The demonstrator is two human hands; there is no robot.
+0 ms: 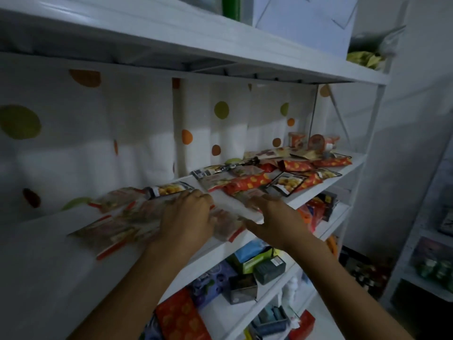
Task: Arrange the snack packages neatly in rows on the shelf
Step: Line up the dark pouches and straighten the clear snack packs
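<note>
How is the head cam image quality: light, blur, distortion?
Head view: dim, bluish light, darker toward the corners; motion blur smears the pale packets by the left hand and right hand; the red packets farther back read sharper; the wide lens skews the shelf lines.

Shelf (61, 253): painted boards and frame, smooth, faint sheen, metal by the look of it. Snack packages (247, 184): thin plastic film, glossy, crinkled, some partly see-through. Backing cloth (137, 133): woven fabric, matt, softly folded. Cartons (250, 262) on the tier below: printed cardboard, mostly matt.
</note>
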